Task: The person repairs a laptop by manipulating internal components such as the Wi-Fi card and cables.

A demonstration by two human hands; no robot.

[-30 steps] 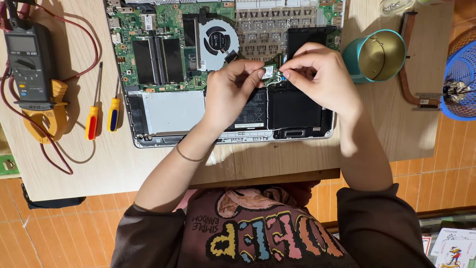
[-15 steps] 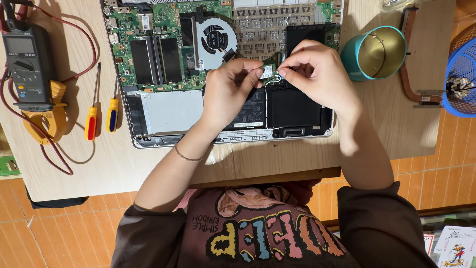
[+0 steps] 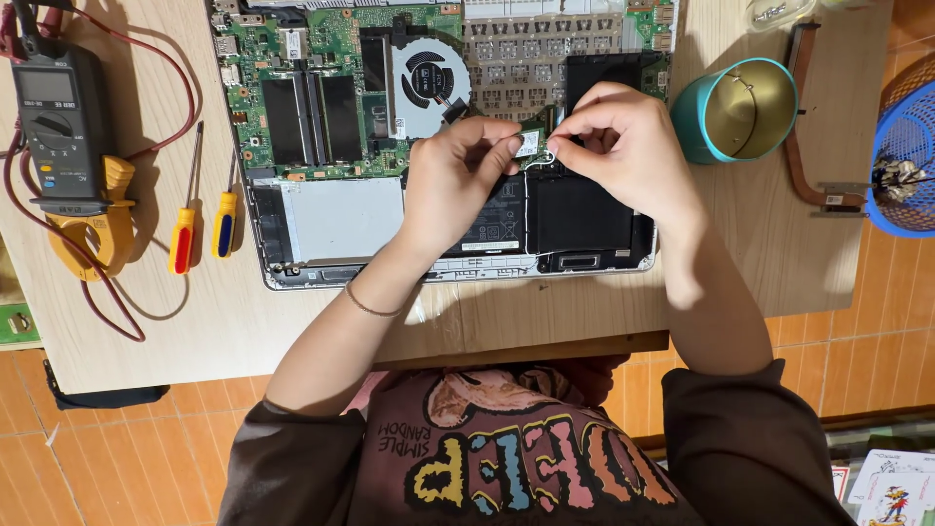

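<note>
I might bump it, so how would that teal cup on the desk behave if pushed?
The teal cup lies on its side on the table, so it would probably roll. It looks empty and thin-walled, likely light.

Teal cup (image 3: 748, 109), screwdrivers (image 3: 202, 219) (yellow-handled), multimeter (image 3: 60, 122)

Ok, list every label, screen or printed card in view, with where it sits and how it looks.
Meter screen: far left on the table, small grey rectangle in a dark clamp meter.
Battery label: in the open laptop under the left hand, black with white print.
Playing cards: bottom right on the floor, white.
</note>
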